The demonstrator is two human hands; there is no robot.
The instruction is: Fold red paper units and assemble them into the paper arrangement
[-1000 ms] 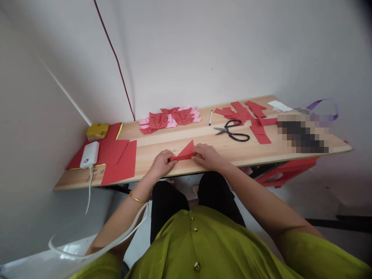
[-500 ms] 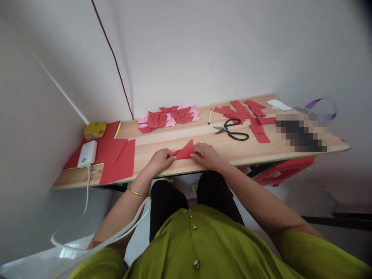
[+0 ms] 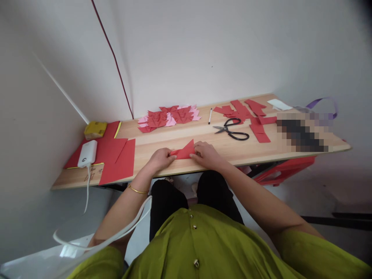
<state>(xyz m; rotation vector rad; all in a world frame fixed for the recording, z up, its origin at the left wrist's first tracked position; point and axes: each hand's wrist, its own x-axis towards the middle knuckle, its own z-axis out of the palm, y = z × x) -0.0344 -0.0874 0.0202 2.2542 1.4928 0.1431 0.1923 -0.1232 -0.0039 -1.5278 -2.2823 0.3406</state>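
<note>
A folded piece of red paper [image 3: 184, 151] lies near the table's front edge, with one pointed corner standing up at its right. My left hand [image 3: 161, 160] pinches its left end between thumb and fingers. At the right end, my right hand [image 3: 205, 155] grips the paper the same way, thumb low and fingers behind. Beyond the hands sit several folded red and pink paper pieces [image 3: 168, 117] in overlapping rows against the wall. Black-handled scissors [image 3: 231, 130] lie spread apart to the right of my right hand.
Red paper sheets [image 3: 116, 155] cover the table's left end, under a white power bank [image 3: 87, 153] with a cable and a yellow packet [image 3: 95, 130]. A pen [image 3: 210, 116] and red paper scraps [image 3: 257, 124] lie at the right. A red stool [image 3: 283, 172] stands beneath.
</note>
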